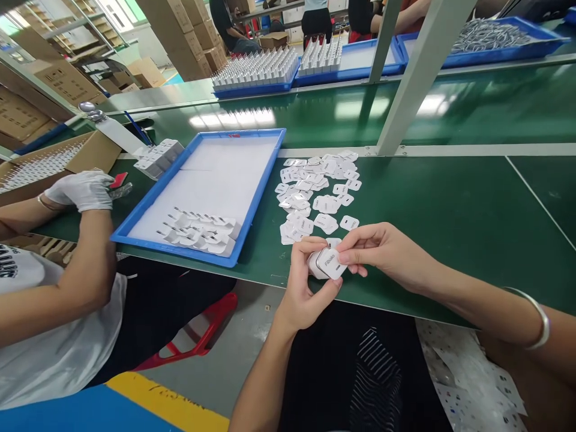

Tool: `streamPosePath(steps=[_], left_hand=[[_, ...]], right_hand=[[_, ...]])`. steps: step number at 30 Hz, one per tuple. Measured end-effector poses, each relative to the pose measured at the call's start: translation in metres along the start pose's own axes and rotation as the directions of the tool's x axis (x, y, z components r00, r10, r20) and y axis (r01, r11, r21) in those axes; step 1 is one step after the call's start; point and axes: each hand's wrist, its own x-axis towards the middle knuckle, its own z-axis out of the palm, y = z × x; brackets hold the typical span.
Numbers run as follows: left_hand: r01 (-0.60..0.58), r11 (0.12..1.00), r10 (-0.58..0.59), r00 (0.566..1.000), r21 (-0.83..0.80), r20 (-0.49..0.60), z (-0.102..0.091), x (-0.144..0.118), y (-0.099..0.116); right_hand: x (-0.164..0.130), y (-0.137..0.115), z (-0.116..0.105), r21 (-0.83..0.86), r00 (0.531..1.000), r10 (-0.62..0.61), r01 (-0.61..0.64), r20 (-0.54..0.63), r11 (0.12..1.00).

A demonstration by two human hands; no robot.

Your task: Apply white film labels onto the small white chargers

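Head view: from above the lap (pixel 319 372), facing forward and down across the green bench (pixel 459 222)
Left hand (pixel 300 294), right hand (pixel 382 247): near, close to the lens
Co-worker (pixel 58 354): left, caught side-on
Cartons (pixel 193 36): far left, beyond the bench

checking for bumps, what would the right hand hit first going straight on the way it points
The right hand would first meet the white cover it is touching, then probably the left hand; depth is hard to judge.

White rounded card (pixel 330 263), dark lettering showing, tilted against white block (pixel 315 268).
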Motion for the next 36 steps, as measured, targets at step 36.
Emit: streamPosePath(steps=[36], left_hand=[[0.061, 0.996, -0.056, 0.995, -0.063, 0.081, -0.004, -0.002, 0.001]], right_hand=[[-0.011, 0.008, 0.005, -0.212, 0.976, -0.184, 0.156, -0.119, 0.965]])
